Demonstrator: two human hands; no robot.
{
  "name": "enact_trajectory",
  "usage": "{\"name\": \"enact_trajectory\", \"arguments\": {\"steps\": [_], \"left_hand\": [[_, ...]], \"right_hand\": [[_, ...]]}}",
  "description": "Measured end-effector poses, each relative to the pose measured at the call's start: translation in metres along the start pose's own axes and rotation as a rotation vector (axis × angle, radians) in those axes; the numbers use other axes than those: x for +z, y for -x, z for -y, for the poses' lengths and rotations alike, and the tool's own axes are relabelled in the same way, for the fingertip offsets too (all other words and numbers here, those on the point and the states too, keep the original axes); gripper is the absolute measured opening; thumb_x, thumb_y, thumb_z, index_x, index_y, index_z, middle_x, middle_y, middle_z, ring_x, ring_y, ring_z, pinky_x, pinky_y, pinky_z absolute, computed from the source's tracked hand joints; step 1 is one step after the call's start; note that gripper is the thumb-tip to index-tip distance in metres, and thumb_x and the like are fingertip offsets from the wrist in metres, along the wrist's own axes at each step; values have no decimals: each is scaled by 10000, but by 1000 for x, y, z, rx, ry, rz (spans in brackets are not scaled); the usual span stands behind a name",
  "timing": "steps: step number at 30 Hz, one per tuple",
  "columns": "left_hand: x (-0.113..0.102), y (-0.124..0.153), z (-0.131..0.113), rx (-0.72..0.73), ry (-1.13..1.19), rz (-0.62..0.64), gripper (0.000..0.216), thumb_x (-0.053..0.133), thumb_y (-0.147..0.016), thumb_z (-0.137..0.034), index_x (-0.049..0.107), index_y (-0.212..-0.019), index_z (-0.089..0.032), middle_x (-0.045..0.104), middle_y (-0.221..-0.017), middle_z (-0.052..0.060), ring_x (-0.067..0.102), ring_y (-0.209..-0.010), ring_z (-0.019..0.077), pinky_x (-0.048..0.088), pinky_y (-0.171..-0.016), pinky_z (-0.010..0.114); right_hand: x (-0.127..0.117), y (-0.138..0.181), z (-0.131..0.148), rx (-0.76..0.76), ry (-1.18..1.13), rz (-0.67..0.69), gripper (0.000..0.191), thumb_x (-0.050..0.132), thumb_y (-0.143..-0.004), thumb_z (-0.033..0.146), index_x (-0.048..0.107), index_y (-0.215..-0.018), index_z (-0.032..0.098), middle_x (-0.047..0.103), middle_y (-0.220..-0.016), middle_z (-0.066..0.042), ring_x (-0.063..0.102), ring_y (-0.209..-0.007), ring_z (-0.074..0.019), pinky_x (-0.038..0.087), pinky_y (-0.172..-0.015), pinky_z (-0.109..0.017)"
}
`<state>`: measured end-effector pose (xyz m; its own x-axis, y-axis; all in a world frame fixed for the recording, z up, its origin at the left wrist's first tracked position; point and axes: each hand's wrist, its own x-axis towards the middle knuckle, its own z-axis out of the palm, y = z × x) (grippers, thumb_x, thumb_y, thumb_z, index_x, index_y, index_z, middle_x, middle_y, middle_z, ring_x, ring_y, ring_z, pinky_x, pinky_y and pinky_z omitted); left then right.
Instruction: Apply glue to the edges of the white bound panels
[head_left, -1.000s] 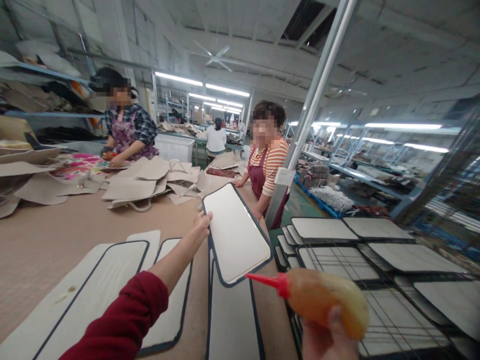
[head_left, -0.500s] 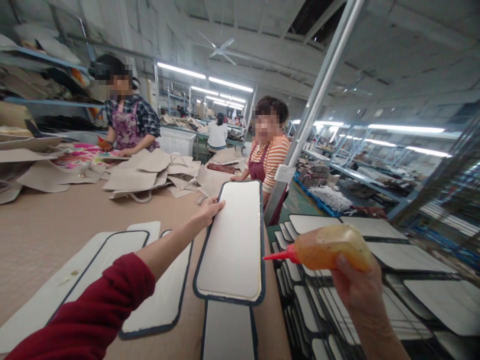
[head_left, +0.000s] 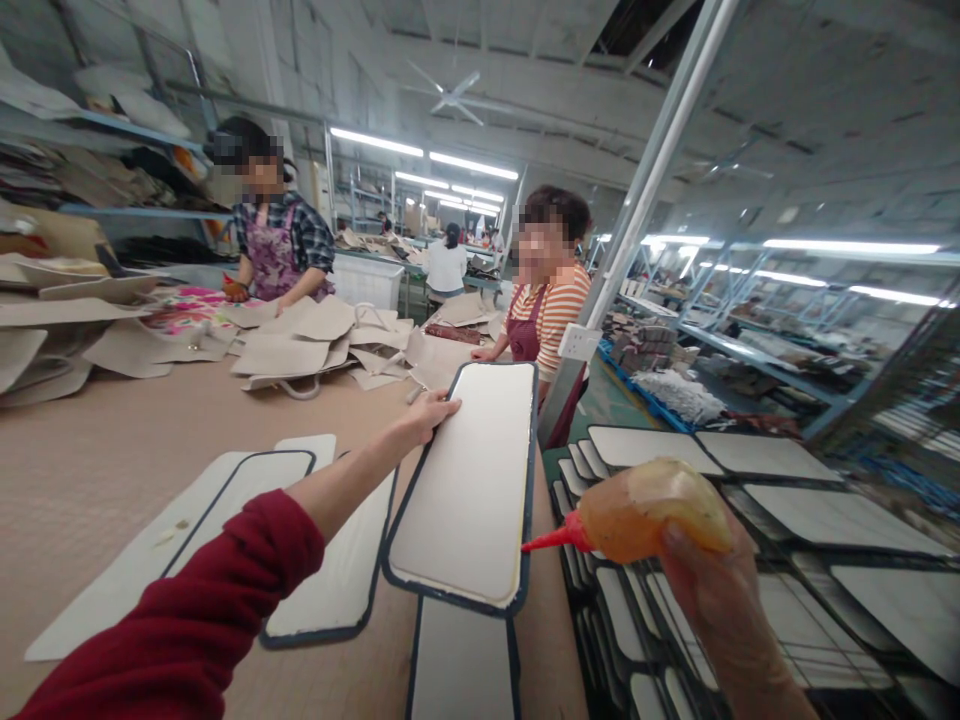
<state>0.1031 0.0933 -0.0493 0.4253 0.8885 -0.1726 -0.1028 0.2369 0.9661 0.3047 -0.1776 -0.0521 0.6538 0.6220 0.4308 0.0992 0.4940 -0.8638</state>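
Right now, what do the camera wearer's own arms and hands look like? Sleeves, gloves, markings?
A dark red fabric sleeve covers part of the left arm, wrinkled and ending in bunched folds on the forearm. The left hand is bare, without a glove. The right hand is ungloved too, its visible forearm bare, with no sleeve in view. No markings stand out.

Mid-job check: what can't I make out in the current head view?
Head view:
1. Held panel: its underside, turned away from the camera.
2. Left hand: its fingertips, hidden by the held panel.
3. Right hand: its fingertips, hidden by the bottle.
4. Red nozzle: whether its tip touches the held panel; too small to tell.
5. Lower panel: far end covered by the held panel, near end cut off by the bottom edge.
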Motion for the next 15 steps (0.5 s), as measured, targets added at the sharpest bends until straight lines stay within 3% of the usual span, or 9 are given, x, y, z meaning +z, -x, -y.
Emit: {"name": "enact_trajectory", "arguments": {"steps": [5,11,15], "left_hand": [[-8,-11,5,7,16,-30,252,801,-635,-138,683,-858,-136,692,-605,7,624,-504,148,497,-483,222],[-19,-21,8,44,78,-95,247,791,-654,-137,692,-881,-140,693,-618,0,579,-460,118,489,-480,215],[-22,-21,8,61,105,-163,255,714,-725,-114,684,-977,-134,662,-558,-23,545,-417,104,470,-454,200]], "right_hand": [[0,7,2,9,14,35,594,868,-575,311,684,-1131,212,716,-992,-95,672,-801,-206,556,-722,-291],[9,26,-1,52,-5,-95,549,894,-515,320,708,-1019,204,720,-901,-70,666,-703,-200,560,-626,-284],[15,46,-15,84,-72,-184,455,840,-628,355,698,-1045,242,728,-865,-36,684,-730,-209,571,-621,-289]]}}
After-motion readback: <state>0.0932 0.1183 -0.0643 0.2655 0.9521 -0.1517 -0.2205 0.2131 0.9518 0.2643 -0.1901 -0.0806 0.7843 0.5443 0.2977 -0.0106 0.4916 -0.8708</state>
